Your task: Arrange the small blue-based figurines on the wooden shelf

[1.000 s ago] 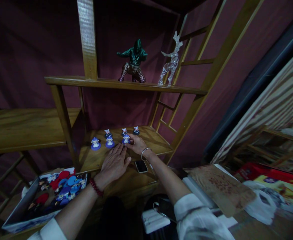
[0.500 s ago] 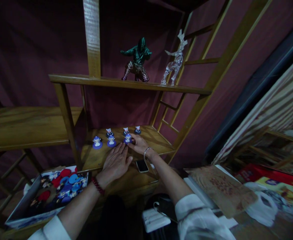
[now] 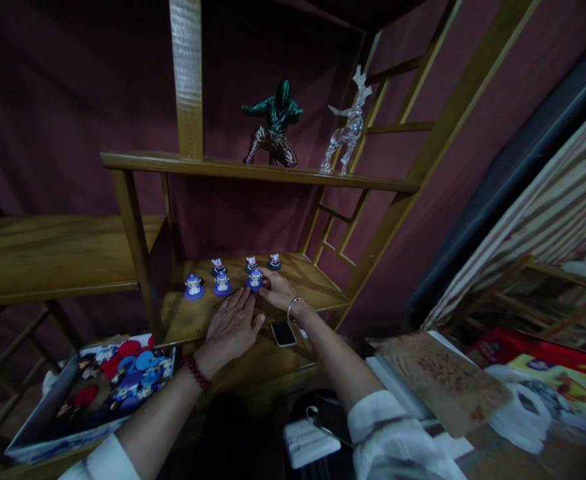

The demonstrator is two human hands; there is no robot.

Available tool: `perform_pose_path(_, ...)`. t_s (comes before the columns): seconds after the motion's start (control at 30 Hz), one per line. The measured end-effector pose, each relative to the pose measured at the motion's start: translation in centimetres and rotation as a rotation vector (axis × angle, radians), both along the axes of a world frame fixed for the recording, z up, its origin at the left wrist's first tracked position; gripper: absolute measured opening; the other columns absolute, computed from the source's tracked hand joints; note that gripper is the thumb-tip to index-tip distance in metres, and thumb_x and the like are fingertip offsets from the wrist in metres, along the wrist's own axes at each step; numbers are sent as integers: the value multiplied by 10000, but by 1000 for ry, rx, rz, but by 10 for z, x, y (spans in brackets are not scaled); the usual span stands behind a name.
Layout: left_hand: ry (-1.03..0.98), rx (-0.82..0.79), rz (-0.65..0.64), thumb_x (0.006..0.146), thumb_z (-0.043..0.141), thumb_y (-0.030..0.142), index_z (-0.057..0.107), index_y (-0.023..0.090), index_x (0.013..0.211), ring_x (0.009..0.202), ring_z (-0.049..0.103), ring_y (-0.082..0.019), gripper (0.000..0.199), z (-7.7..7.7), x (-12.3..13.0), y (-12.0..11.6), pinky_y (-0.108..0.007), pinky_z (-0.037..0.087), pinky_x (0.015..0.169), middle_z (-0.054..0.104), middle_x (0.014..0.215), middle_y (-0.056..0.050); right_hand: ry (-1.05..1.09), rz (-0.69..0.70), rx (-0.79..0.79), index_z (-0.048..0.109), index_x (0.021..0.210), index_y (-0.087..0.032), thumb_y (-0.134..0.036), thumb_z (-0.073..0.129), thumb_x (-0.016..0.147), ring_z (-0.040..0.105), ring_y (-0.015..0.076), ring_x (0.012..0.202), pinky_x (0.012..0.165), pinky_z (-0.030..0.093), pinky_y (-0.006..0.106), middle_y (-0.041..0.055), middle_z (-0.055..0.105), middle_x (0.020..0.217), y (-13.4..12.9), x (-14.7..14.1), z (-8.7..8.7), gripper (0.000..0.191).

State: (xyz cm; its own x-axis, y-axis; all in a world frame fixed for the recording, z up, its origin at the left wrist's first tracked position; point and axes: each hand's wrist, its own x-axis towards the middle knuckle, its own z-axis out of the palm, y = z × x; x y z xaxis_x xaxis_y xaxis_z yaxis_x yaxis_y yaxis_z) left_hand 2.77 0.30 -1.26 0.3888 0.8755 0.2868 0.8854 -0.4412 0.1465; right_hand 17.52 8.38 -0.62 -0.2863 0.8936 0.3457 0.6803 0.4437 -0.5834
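Observation:
On the lower wooden shelf (image 3: 183, 320), a purple-and-white figurine (image 3: 255, 279) on a round purple base stands in the front row. My right hand (image 3: 279, 291) has its thumb and fingers closed on that figurine's right side. Flat on the shelf, just in front of it, lies my left hand (image 3: 233, 325), fingers stretched out and tips close to the base. Two matching figurines stand to the left, one in the middle (image 3: 222, 283) and one at the end (image 3: 193, 286). Behind them is a row of three small dark-based figurines (image 3: 217, 267).
A box (image 3: 27, 437) of loose red and blue figurines sits at lower left. Near my right wrist lies a phone (image 3: 283, 333). The upper shelf (image 3: 253, 171) holds a green crouching statue (image 3: 275, 127) and a clear deer (image 3: 346, 133). A brown paper bag (image 3: 443, 377) lies at right.
The view has shifted very slightly. Both hands and the figurines keep almost the same places, with my right hand still at the same figurine.

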Motion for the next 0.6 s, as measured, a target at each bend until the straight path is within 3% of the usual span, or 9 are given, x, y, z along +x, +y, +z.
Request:
perform_pose_path(0.07,2,8,0,864,206,429,414,106,1254,1267,265,-197,547,-1,0,0,-352,214,1039,367,1353,-89,102,-16,-52,527,1107,-225,-117,537,661,581,109,739,748,457,239,0,625,922,2,0,-1,459)
perform_pose_path(0.2,-9,6,6,866,211,421,411,105,1258,1265,269,-197,542,-1,1,-1,-354,209,1043,369,1352,-85,248,-117,-79,601,943,-197,-205,476,741,586,121,768,755,464,260,3,640,854,10,5,-5,238)
perform_pose_path(0.3,-16,13,-4,867,224,408,394,107,1271,1267,265,-192,532,0,1,-2,-348,212,1044,362,1357,-79,207,-174,10,629,872,-186,-217,420,779,585,130,773,777,462,285,18,640,834,18,10,-9,231)
perform_pose_path(0.43,-10,27,-5,863,233,414,393,123,1274,1261,276,-201,528,-1,1,-1,-357,223,1039,362,1358,-73,77,-100,139,655,825,-196,-106,419,750,568,127,909,884,418,281,28,637,942,29,13,-17,263)
perform_pose_path(0.6,-9,44,-3,865,227,417,393,115,1274,1259,280,-198,535,-2,1,0,-355,222,1039,366,1355,-76,2,-69,153,659,871,-195,-60,423,742,558,127,964,922,401,279,35,633,994,37,12,-21,302)
